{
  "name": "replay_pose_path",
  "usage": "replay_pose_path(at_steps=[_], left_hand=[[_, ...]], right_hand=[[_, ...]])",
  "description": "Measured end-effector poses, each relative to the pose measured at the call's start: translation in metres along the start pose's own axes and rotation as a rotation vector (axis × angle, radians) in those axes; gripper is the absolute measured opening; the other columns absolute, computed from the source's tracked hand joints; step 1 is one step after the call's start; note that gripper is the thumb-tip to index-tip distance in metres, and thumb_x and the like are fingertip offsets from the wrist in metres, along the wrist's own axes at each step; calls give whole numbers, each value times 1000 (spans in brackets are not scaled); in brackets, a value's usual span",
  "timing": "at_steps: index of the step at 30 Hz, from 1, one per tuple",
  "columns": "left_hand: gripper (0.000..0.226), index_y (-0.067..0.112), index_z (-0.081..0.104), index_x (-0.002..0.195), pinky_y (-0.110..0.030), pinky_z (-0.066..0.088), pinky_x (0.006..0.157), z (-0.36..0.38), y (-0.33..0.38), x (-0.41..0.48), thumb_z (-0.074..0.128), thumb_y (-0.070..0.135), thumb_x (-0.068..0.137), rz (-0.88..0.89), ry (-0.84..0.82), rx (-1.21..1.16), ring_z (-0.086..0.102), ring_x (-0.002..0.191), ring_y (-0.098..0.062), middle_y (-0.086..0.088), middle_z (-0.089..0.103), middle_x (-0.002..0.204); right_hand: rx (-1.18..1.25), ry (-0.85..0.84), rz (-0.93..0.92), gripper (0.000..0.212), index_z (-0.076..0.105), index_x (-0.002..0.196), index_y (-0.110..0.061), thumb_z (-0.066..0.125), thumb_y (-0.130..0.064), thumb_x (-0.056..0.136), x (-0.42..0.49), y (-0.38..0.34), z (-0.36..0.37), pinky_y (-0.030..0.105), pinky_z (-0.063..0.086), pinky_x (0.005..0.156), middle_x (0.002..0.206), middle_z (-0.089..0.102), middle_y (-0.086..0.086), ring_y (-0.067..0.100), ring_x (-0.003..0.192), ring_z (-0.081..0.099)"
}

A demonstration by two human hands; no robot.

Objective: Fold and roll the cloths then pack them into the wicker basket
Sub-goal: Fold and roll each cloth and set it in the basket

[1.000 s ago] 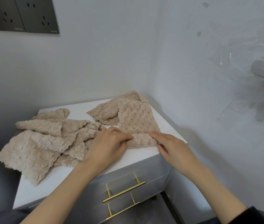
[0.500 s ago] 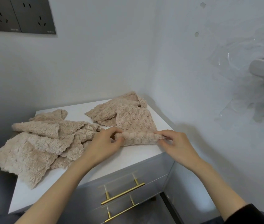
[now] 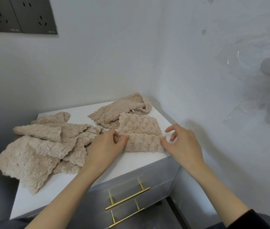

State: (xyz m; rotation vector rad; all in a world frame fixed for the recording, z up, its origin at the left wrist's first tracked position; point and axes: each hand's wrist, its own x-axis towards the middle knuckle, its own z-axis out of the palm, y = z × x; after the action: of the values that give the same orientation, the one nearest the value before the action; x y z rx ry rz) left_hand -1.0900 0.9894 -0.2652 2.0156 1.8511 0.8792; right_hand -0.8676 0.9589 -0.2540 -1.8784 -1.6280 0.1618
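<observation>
Head view: half-rolled cloth [image 3: 142, 142] between left hand [image 3: 106, 147] and right hand [image 3: 182, 146]

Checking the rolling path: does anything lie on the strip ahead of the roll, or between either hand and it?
Nothing visible does. The left hand grips the roll, the right hand touches its other end; the flat strip ahead is bare.

This looks like a corner of a home. A small grey drawer cabinet [image 3: 155, 179] with brass handles [image 3: 127, 198] stands against plain white walls [image 3: 97, 63]. Dark wall sockets [image 3: 18, 15] sit above it, and fluffy beige cloths [image 3: 36, 151] are heaped on top.
</observation>
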Motion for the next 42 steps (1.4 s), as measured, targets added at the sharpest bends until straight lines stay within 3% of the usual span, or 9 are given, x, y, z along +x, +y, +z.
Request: replay_pose_path(at_steps=[4, 7, 18, 23, 26, 33, 37, 39, 42], left_hand=[[31, 24, 56, 83, -29, 50, 61, 2, 1, 2, 54, 55, 86, 1, 38, 6, 57, 69, -5, 13, 59, 71], [30, 22, 58, 82, -30, 49, 63, 1, 0, 4, 58, 52, 84, -10, 24, -53, 57, 71, -6, 12, 59, 72], [26, 24, 60, 89, -23, 42, 57, 2, -1, 4, 60, 50, 85, 12, 53, -76, 54, 70, 1, 16, 59, 74], [10, 26, 64, 97, -22, 39, 64, -3, 4, -2, 63, 32, 89, 200, 135, -60, 54, 87, -8, 13, 59, 98], [22, 18, 72, 98, -36, 49, 77, -8, 5, -7, 67, 3, 83, 478, 121, 122, 61, 96, -22, 3, 69, 101], [53, 26, 49, 137, -20, 38, 99, -8, -13, -3, 57, 24, 85, 429, -183, 52, 50, 121, -8, 13, 56, 132], [33, 29, 57, 124, -26, 47, 85, -6, -10, 2, 59, 31, 91, 388, -146, -23, 60, 96, -8, 10, 67, 106], [22, 32, 60, 114, -13, 43, 70, -5, -9, 3, 59, 33, 92, 326, -148, -92, 59, 77, 1, 11, 68, 85], [21, 27, 51, 78, -12, 33, 52, -7, -9, 4, 53, 40, 94, 251, -164, -146, 48, 50, 3, 16, 46, 52]], right_hand=[[-140, 110, -507, 52, 66, 117, -17, 65, 9, 72, -11, -20, 7, 33, 47, 90, 120, 62, 0, 21, 112, 54], [-231, 37, -666, 61, 65, 122, -9, 74, 11, 66, -23, -36, 19, 42, 48, 100, 126, 63, 3, 24, 116, 61], [-373, -32, -547, 52, 71, 115, -13, 83, -11, 64, -32, -32, 20, 29, 53, 88, 116, 69, -2, 15, 110, 65], [-364, -169, -477, 53, 29, 149, -25, 39, -15, 98, -25, -13, 13, 20, 21, 113, 154, 29, -14, 6, 144, 22], [-362, -182, -484, 50, 24, 151, -28, 32, -20, 102, -20, -3, 9, 19, 16, 114, 155, 25, -16, 3, 144, 17], [-205, -229, -438, 51, 36, 145, -32, 41, -17, 97, -9, 10, 4, 24, 40, 100, 147, 40, -16, 5, 133, 36], [-26, -288, -352, 40, 43, 138, -31, 39, -19, 100, -4, 12, 6, 21, 36, 93, 128, 54, -7, 10, 118, 45], [76, -311, -279, 30, 48, 128, -29, 40, -21, 100, 1, 12, 5, 23, 36, 84, 111, 58, -2, 12, 105, 48], [229, -267, -206, 12, 55, 99, -29, 44, -23, 100, 6, 9, 1, 15, 33, 65, 82, 55, -1, 7, 76, 47]])
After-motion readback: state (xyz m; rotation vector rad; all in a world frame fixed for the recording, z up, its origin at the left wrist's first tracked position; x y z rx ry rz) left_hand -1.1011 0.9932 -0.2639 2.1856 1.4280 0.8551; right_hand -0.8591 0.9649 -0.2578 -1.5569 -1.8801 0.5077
